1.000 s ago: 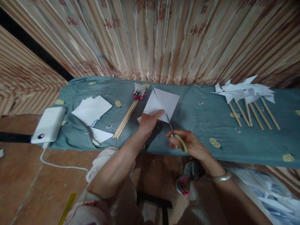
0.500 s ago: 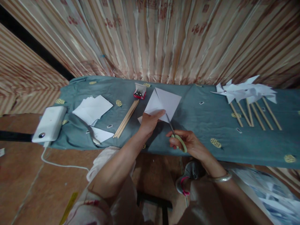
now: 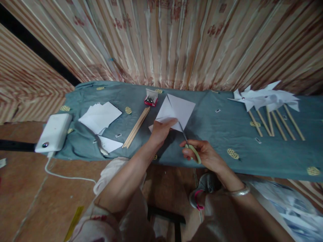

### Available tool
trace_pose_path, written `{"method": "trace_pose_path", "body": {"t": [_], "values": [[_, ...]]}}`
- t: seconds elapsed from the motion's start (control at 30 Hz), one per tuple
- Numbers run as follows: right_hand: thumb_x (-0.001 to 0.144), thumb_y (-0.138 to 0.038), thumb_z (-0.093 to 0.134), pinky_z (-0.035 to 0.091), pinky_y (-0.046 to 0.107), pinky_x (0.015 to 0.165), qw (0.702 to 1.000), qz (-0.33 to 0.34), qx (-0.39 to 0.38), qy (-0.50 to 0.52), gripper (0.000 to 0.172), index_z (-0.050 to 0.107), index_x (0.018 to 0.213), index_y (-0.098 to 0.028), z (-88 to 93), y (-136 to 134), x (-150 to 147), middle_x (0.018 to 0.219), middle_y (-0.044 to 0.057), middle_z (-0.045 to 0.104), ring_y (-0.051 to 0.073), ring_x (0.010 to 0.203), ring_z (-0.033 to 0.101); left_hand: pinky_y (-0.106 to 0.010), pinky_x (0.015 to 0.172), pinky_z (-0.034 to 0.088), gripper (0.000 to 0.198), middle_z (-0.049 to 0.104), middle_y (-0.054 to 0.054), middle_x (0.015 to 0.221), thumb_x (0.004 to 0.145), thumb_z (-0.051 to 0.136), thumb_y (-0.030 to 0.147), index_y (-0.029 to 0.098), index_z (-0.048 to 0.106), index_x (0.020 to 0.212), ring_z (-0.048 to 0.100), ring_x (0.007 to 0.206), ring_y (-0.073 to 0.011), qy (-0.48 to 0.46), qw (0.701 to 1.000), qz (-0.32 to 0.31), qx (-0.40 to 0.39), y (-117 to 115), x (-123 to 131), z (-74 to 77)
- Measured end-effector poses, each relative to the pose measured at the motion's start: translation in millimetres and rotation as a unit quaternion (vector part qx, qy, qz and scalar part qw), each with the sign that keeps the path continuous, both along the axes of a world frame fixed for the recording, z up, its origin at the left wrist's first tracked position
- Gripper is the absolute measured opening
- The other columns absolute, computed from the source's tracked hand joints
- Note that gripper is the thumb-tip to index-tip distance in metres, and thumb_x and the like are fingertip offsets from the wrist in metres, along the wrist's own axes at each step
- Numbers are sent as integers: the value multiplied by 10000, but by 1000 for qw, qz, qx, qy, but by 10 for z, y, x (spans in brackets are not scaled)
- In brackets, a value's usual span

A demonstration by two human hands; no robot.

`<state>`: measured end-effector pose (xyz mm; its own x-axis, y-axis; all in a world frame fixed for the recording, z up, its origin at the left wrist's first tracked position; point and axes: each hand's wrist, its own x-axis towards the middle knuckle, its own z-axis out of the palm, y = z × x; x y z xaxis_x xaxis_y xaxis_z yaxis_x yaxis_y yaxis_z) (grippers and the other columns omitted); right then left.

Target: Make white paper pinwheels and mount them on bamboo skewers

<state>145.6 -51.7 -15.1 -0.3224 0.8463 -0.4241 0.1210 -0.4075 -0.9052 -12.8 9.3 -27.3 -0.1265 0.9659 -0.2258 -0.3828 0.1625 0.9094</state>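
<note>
A square sheet of white paper [image 3: 185, 107] is held just over the cloth, one corner pointing away from me. My left hand [image 3: 161, 130] grips its near left edge, thumb on top; the fingers beneath are partly hidden. A slit runs in from the far corner. My right hand [image 3: 200, 153] holds a pair of scissors [image 3: 193, 153] with pale green handles, and the blades lie at the sheet's near corner. Left of the paper are several wooden sticks [image 3: 136, 127] and a small red and white box [image 3: 150, 98] of shiny metal pins.
The table has a grey-green cloth [image 3: 191, 151]. A stack of white paper [image 3: 99, 116] and a loose paper piece [image 3: 109, 144] lie left. A white power bank [image 3: 54, 132] with a cable sits at the left end. Several paper pinwheels [image 3: 267, 99] on sticks lie right. A pleated curtain [image 3: 161, 43] hangs behind.
Hardly anything differs. Both hands, the paper and the scissors keep nearly the same places; the whole view has shifted very slightly.
</note>
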Motion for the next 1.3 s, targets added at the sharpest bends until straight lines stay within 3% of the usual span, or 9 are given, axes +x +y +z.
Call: {"method": "trace_pose_path", "body": {"t": [0.3,0.73,1.3], "values": [[521,-563,830,423,229,471,1000,-6,-2,-1,501,672,795,-175,-4,1,2,539,-36,588,86,481,491,-236,521,391,168,599,41,575,529,748,225,161,621,620,506,526,-104,-5,1000,1,-7,-10,-1,59],[550,-574,810,416,235,466,1000,-3,11,-7,484,653,789,-183,-14,3,4,540,-39,574,92,481,485,-247,538,404,120,612,18,590,584,745,212,164,637,605,523,542,-116,29,999,-13,1,-20,-5,19],[562,-571,802,410,232,455,1000,-11,19,-17,469,662,794,-188,-34,-7,20,547,-35,587,98,479,499,-256,538,366,166,579,23,554,573,751,248,168,605,575,484,525,-115,44,998,-36,1,-65,7,62]]}}
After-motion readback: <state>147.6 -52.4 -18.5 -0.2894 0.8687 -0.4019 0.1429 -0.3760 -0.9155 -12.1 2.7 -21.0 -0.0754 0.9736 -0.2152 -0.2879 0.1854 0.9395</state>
